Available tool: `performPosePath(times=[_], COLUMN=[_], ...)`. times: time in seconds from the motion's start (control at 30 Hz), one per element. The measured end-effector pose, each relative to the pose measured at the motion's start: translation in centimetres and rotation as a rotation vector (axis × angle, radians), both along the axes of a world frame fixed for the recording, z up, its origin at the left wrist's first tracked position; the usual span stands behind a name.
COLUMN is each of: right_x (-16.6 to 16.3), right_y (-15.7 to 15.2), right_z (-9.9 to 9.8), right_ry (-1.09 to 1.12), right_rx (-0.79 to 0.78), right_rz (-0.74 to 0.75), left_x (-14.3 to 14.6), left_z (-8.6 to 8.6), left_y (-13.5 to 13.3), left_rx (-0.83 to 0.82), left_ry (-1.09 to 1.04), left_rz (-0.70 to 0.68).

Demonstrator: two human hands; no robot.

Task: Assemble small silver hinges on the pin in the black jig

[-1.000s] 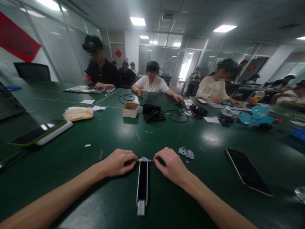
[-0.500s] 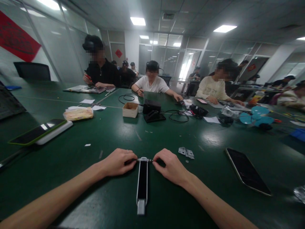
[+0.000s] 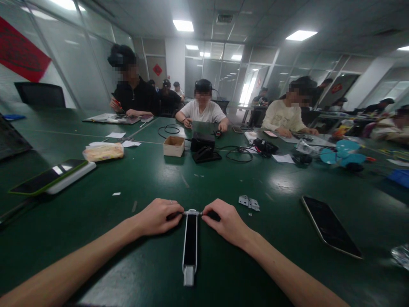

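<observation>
A long narrow part with a silver frame and a black middle (image 3: 191, 243) lies on the green table, its pale block end towards me. A thin metal cross rod (image 3: 191, 212) runs sideways through its far end. My left hand (image 3: 162, 216) pinches the rod's left tip between thumb and fingers. On the other side, my right hand (image 3: 223, 219) is closed in a pinch on the rod's right tip. The fingertips hide both tips. To the right of that hand lie a small metal hinge-like plate (image 3: 249, 203) and a tiny nut or washer (image 3: 250, 214).
A smartphone (image 3: 331, 227) lies at the right. On the left is a green-edged dark device (image 3: 47, 175) on a white one. Further off stand a small open box (image 3: 174, 147), a black stand (image 3: 204, 147) and a blue fan blade (image 3: 342, 152). Several people sit around.
My right hand has shifted slightly left, closer to the frame. My left hand is almost unmoved. Across the table, a person in white has drawn one hand inward.
</observation>
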State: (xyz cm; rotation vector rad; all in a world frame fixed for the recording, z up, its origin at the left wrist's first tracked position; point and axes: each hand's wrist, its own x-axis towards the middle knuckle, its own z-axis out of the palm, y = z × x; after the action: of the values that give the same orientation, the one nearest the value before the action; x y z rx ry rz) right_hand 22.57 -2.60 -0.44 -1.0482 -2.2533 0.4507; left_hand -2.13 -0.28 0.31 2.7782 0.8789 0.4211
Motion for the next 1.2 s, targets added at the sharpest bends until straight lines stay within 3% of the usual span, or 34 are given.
performPosePath(times=[0.7, 0.87, 1.0, 1.2], right_x=[0.2, 0.8, 2.3, 6.1], right_y=[0.3, 0.5, 1.1, 2.6], right_z=[0.3, 0.7, 1.5, 2.1], right_ry=[-0.068, -0.153, -0.223, -0.585], right_rx=[0.065, 0.168, 0.258, 0.214], right_rz=[0.034, 0.032, -0.084, -0.487], left_x=[0.3, 0.1, -0.2, -0.2], left_z=[-0.4, -0.8, -1.0, -0.7], left_y=[-0.2, 0.1, 0.4, 0.3], left_rx=[0.098, 0.116, 0.120, 0.101], left_ry=[0.006, -0.030, -0.040, -0.024], left_rz=[0.025, 0.045, 0.087, 0.110])
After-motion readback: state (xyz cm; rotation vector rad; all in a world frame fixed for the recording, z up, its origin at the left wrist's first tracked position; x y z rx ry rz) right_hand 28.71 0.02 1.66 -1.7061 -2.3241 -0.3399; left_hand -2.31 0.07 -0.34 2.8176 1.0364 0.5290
